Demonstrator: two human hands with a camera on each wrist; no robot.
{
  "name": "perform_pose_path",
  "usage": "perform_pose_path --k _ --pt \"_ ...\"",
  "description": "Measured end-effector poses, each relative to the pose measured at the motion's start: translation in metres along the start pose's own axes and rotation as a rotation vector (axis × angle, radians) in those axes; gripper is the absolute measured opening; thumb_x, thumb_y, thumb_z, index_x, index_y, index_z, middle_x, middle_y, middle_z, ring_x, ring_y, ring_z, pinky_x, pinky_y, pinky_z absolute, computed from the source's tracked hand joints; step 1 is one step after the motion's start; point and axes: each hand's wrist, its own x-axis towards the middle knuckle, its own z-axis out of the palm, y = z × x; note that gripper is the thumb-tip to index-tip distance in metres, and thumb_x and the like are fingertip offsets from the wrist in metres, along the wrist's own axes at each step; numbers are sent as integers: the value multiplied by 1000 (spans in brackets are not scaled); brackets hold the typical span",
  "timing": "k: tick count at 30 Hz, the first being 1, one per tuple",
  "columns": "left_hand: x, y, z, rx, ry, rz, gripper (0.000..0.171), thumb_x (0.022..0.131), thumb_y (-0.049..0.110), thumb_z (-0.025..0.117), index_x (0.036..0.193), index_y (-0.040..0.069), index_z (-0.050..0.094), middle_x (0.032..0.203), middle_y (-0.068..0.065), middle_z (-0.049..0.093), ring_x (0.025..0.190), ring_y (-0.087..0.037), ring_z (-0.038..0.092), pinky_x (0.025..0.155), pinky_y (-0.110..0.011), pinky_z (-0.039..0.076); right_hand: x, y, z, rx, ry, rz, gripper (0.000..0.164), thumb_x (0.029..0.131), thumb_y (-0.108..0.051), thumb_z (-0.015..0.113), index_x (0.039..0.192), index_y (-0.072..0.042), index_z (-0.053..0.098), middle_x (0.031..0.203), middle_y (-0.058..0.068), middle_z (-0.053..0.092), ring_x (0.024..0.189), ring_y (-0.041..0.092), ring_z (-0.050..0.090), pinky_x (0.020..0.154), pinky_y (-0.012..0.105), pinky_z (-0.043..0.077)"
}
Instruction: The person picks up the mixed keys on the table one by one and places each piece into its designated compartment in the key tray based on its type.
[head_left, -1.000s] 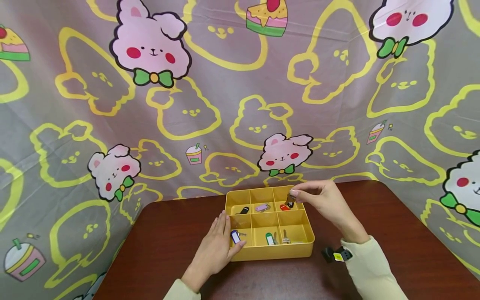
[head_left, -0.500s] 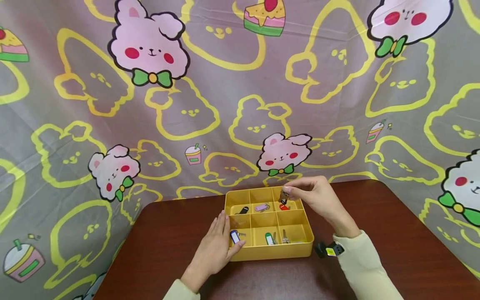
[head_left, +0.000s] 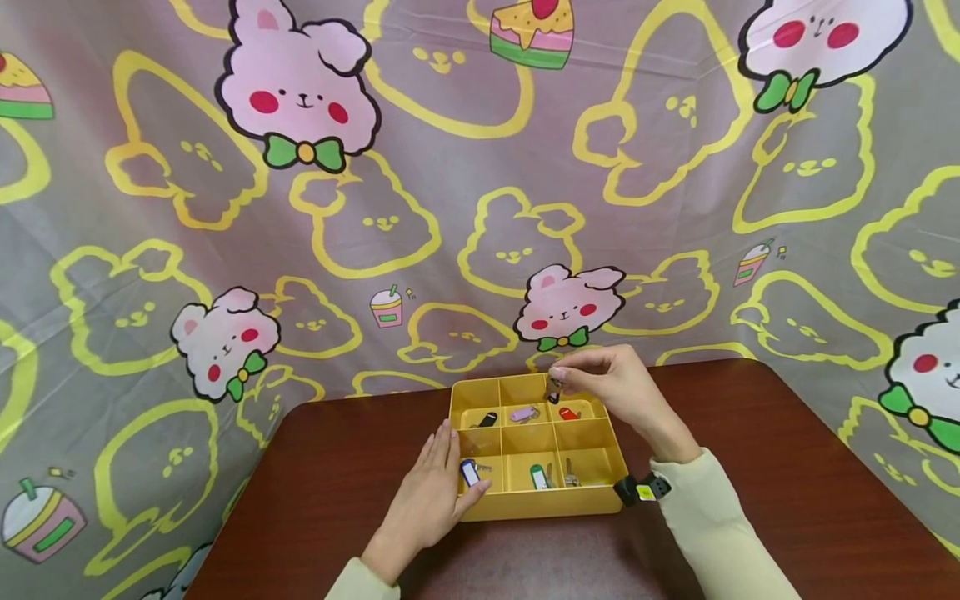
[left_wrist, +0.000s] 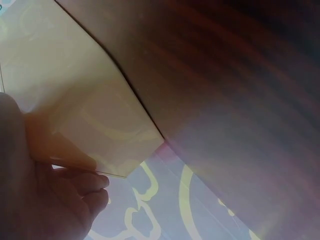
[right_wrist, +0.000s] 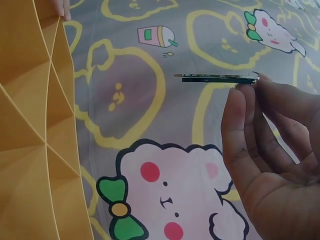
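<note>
A yellow divided tray [head_left: 540, 505] lies on the table, with keys and coloured key tags in its compartments. My left hand [head_left: 427, 492] rests along the tray's left wall, fingers straight, thumb over the front left corner; in the left wrist view its fingertips touch the tray's edge. Above the back row, thumb and fingers of my right hand [head_left: 618, 387] pinch a key with a dark tag [head_left: 554, 388]. From the right wrist, this key and tag [right_wrist: 217, 79] appear edge-on, apart from the tray.
Behind lie a black tag [head_left: 489, 420], a lilac tag [head_left: 522, 414] and a red tag [head_left: 567, 413]. In front are a blue tag [head_left: 470, 473], a green tag [head_left: 537, 477] and untagged-looking keys [head_left: 571, 475]. A printed cloth [head_left: 450, 250] hangs behind the brown table [head_left: 337, 467].
My right hand has moved left with the key and dark tag, from above the back right compartment to near its left divider. My left hand has stayed on the tray.
</note>
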Motion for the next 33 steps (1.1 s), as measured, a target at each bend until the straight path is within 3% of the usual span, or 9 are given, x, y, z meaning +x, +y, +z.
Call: perform_pose_path --k 6,18,33 --pt "1 0 -1 6 8 3 88 107 62 45 153 -13 43 165 -33 35 158 -38 35 129 -49 34 5 -3 4 -9 -7 8 24 95 -26 80 108 -7 83 101 13 81 87 29 79 80 33 66" --pt "0 -1 -2 18 25 10 87 106 60 50 152 -14 44 164 -34 36 157 -39 37 128 -50 36 19 -1 13 -35 -33 0 23 96 -28 79 108 -9 83 100 11 81 82 21 78 79 33 66" --pt "1 1 -3 34 -20 10 88 107 62 43 154 -13 42 166 -33 33 158 -38 35 129 -48 34 36 10 29 -47 -88 21 25 96 -29 78 108 -7 82 98 12 80 83 21 77 80 30 65"
